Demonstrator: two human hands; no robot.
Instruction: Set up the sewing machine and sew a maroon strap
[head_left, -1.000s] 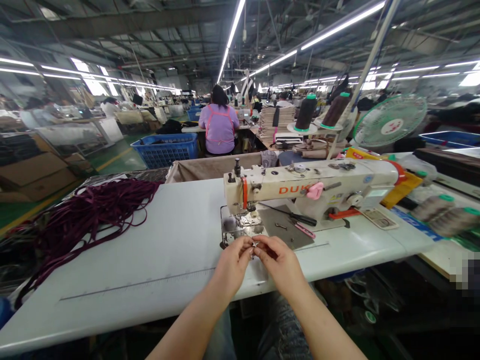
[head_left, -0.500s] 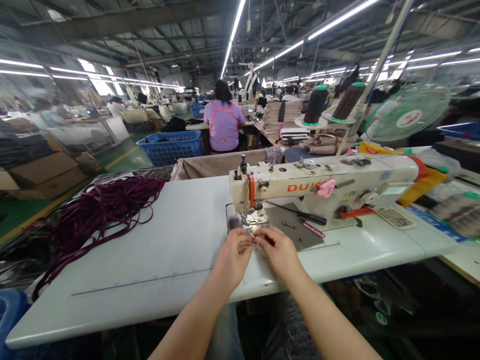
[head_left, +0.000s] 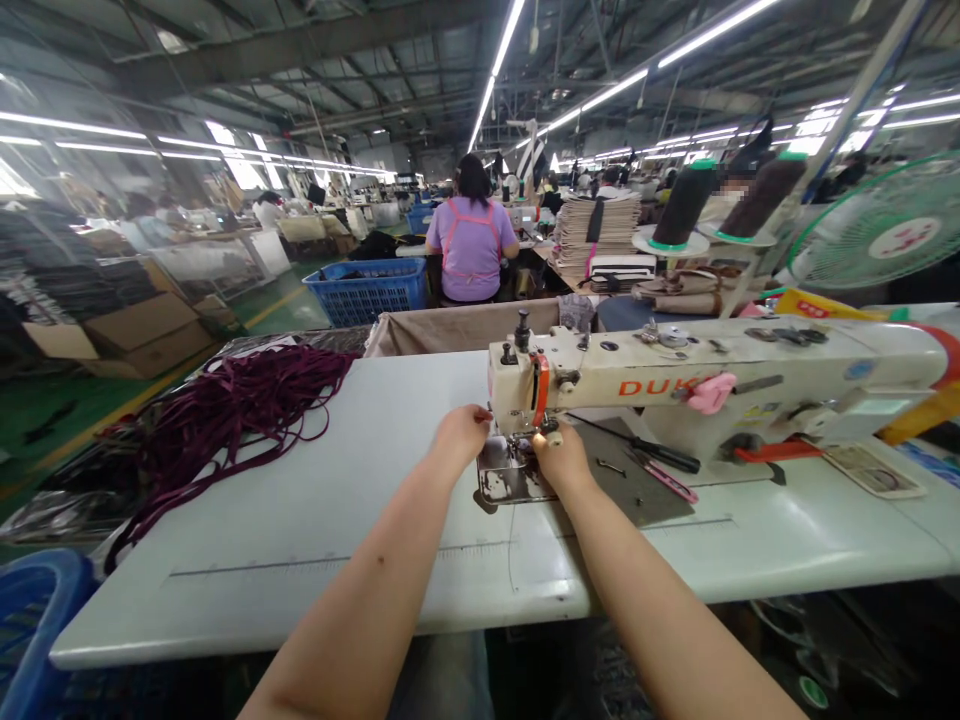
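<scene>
A white sewing machine [head_left: 592, 375] with orange lettering stands on the pale table. At the left end of its head, my left hand [head_left: 463, 434] is raised with thumb and fingers pinched together; what lies in the pinch is too small to make out. My right hand [head_left: 562, 460] reaches in under the head by the needle, its fingers bent and partly hidden by machine parts. Between the hands, the worn metal needle plate [head_left: 514, 485] shows. A thin dark thread [head_left: 513, 550] trails from it over the table's front.
Right of the needle lie a black-handled screwdriver [head_left: 667, 455] and a pink-handled tool [head_left: 671, 483]. Purple straps [head_left: 247, 410] heap at the left. Thread cones [head_left: 682, 205] and a fan [head_left: 900, 235] stand at right. Ahead sits a person [head_left: 471, 245] beside a blue basket [head_left: 367, 290].
My hands were together in front of the needle area. Now they are apart and farther forward, the left beside the machine head, the right under it. The view has shifted left.
</scene>
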